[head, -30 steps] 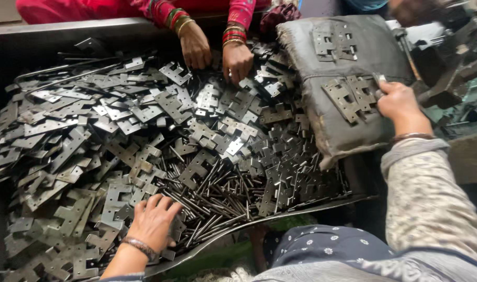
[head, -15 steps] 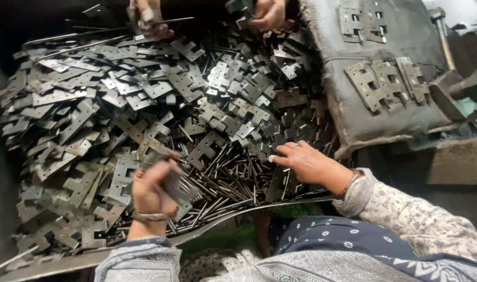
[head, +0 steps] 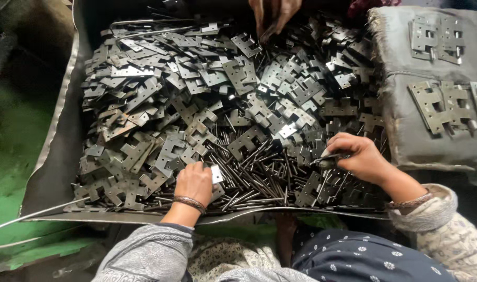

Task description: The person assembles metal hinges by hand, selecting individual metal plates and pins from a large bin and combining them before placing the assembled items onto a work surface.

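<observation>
Both hands are down in the heap now: right hand [head: 361, 159], back from the grey cushion [head: 432, 83], pinches thin pins [head: 259, 172], left hand [head: 194, 180] grips a hinge leaf [head: 216, 174] at the tray's [head: 55, 156] near edge, so picking has resumed.

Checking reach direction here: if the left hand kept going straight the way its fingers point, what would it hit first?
The left hand points up-frame into the pile; it would probably meet the flat hinge plates first, though depth is unclear.

A metal workshop is showing here: a big heap of stamped hinge plates [head: 223, 99] and thin pins [head: 259, 175] is filling a wide tray [head: 55, 172], with assembled hinges [head: 442, 104] lying on a grey cushion [head: 405, 141] at right.
</observation>
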